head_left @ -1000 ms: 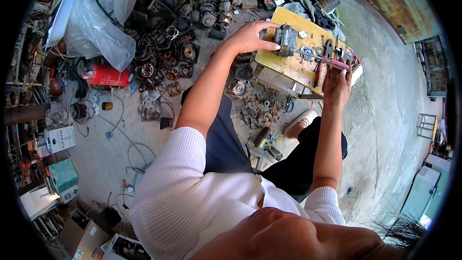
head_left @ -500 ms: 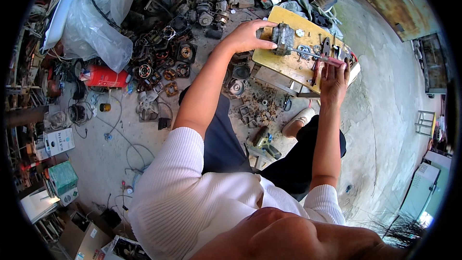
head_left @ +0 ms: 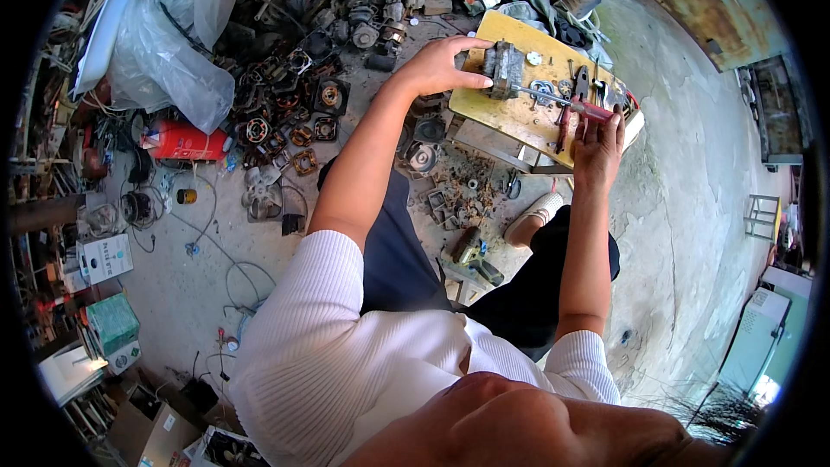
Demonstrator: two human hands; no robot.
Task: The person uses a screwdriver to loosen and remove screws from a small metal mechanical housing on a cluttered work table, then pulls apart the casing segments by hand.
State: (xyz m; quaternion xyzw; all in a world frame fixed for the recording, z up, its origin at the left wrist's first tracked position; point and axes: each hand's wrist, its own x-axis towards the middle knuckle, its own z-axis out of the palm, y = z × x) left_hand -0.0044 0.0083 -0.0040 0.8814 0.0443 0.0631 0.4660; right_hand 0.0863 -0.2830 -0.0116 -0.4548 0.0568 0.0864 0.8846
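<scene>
At the yellow-topped stool (head_left: 471, 101), my left hand (head_left: 432, 69) grips a grey, grimy metal motor housing (head_left: 506, 69), thumb on its near end. My right hand (head_left: 596, 147) is closed on the red handle of a screwdriver (head_left: 590, 110); its long shaft points left and meets the housing, where the tip is hidden. Pliers (head_left: 581, 80), a small white round part (head_left: 533, 59) and small metal pieces lie beside them on the top.
Heaped motor parts (head_left: 328, 97) cover the floor at left, near plastic sheeting (head_left: 173, 60) and a red container (head_left: 181, 143). A drill (head_left: 471, 255) rests below the stool by my foot. A rusty metal sheet (head_left: 692, 0) stands at back right.
Both hands, the housing, screwdriver and stool top appear slightly further left in the view, along with the surroundings. The grips on housing and screwdriver look the same.
</scene>
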